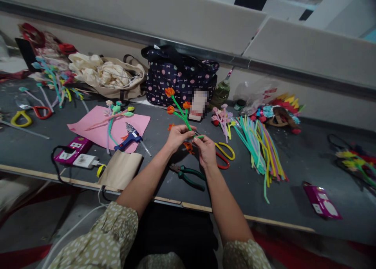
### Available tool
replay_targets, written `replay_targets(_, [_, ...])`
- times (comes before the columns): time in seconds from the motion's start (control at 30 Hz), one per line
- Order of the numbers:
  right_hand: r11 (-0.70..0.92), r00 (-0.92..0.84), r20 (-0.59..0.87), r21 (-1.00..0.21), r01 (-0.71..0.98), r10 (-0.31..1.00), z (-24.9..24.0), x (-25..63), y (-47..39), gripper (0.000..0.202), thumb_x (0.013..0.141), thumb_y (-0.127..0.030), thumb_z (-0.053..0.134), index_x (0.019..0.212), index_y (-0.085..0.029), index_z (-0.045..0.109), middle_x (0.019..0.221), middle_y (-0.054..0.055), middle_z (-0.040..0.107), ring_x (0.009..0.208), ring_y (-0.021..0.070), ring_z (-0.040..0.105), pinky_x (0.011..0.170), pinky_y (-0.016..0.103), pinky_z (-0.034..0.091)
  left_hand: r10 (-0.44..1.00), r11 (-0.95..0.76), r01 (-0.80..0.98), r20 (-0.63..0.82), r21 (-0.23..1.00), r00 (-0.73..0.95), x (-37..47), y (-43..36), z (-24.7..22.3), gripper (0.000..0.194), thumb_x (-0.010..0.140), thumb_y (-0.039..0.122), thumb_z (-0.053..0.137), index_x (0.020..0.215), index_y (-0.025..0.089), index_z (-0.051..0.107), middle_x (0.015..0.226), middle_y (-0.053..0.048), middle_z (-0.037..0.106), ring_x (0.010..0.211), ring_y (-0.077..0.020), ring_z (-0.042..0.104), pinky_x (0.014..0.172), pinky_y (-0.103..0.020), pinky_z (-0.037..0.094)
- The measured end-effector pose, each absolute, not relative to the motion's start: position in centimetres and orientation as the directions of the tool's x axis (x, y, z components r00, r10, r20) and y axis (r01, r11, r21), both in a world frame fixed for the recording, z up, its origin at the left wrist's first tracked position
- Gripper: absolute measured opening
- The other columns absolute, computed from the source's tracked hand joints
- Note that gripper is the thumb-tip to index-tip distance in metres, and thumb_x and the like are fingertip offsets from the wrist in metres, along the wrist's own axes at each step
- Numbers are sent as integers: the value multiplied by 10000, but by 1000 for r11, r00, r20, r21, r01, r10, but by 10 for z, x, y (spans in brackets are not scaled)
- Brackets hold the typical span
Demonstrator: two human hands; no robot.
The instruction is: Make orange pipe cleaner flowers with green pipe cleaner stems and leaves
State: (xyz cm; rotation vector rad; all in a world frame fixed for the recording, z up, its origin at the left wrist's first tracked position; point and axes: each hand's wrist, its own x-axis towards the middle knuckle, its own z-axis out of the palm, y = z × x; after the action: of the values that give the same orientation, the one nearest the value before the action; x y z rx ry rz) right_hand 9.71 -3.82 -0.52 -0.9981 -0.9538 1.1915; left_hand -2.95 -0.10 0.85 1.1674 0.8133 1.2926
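My left hand [178, 138] is closed around the green stems of a pipe cleaner flower bunch [185, 114], which tilts up with orange blossoms at its top. Close beside it, my right hand [206, 150] pinches a short green pipe cleaner end [200, 137] at the lower part of the bunch. Orange pipe cleaner pieces [188, 147] lie under and behind my hands. Below, between my forearms, rest green-handled pliers [190, 175]. Scissors [227, 150] with one yellow and one red handle lie right of my right hand, their blades partly hidden by it.
Several loose pipe cleaners [261, 147] are piled to the right. A blue glue gun [129, 139] sits on pink paper [84, 122], near a brown paper piece [122, 169] and a power bank with cable. Behind stand a dark patterned bag [179, 79] and a green bottle [223, 89].
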Motion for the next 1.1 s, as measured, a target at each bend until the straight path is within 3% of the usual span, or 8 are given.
replay_targets(0.1, [149,182,109,-964,-221,977,-4,95,-40,149,683,-310,697,732,-184,636,687,-16,632,644,112,560,710,275,461,976,-117,-291,165,950,144,-29,-2,9,319,615,348,769,842,129,723,742,-45,684,615,-114,577,609,-237,464])
replay_targets(0.33, [286,270,295,-955,74,917,-2,97,-43,172,739,-353,637,749,-181,630,713,-6,621,694,135,550,720,274,440,971,-110,-317,170,942,167,-28,0,9,348,710,466,674,749,121,703,787,-63,673,592,-95,554,606,-234,446])
replay_targets(0.5, [335,282,415,-896,290,865,-5,98,-44,152,778,-336,600,767,-188,632,754,16,625,759,161,559,754,290,434,972,-91,-321,154,943,175,-29,0,8,387,738,487,642,864,127,707,645,-31,627,591,-102,551,611,-223,444])
replay_targets(0.63, [370,273,506,-827,422,818,-5,98,-46,119,799,-305,577,770,-200,624,769,21,612,779,168,551,768,303,421,972,-73,-355,147,932,184,-29,0,9,400,725,467,663,932,127,694,656,-30,628,601,-104,562,626,-223,457])
replay_targets(1.1, [413,186,606,-704,577,773,-6,97,-46,96,819,-260,551,751,-204,590,751,22,586,781,172,536,743,308,414,982,-123,-385,168,915,84,-29,-1,14,350,636,359,756,909,148,696,712,-7,639,595,-87,536,618,-220,439])
